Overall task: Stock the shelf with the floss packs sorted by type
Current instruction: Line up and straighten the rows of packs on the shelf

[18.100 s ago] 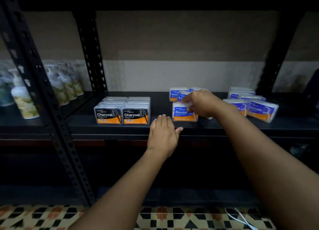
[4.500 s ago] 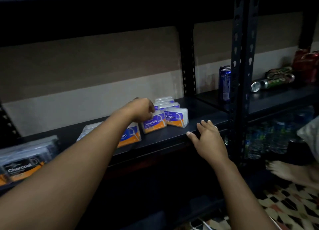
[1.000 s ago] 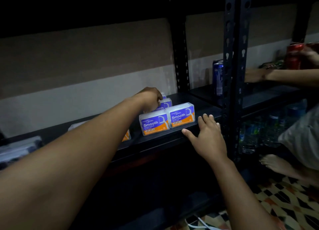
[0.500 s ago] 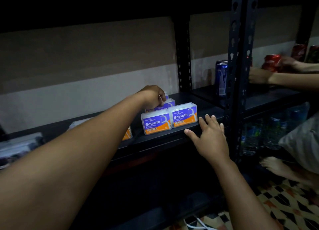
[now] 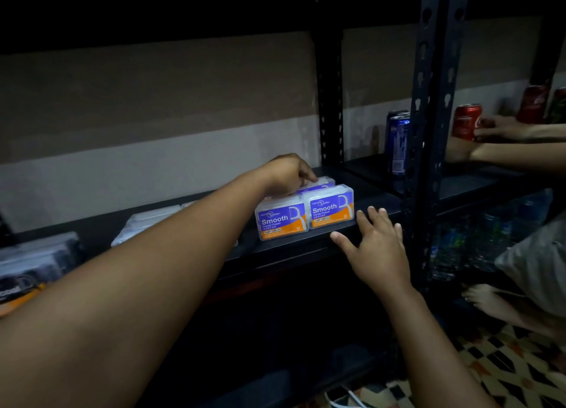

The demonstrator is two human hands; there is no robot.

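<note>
the left hand (image 5: 286, 172) reaches over the two front smooth floss packs (image 5: 306, 215) at the shelf's (image 5: 376, 193) front edge, its fingers (image 5: 307, 176) curled down on the top of a pack (image 5: 323, 181) in the row behind, though whether they clamp it i cannot tell. the right hand (image 5: 375, 248) lies flat on the shelf edge just right of those packs, fingers spread apart and holding nothing. further left along the shelf lie more clear packs (image 5: 147, 223) and dark charcoal packs (image 5: 27, 269), and past the upright post (image 5: 428, 131) another person's hand (image 5: 502, 128) holds a red can (image 5: 465, 122) near a blue can (image 5: 398, 141).
</note>
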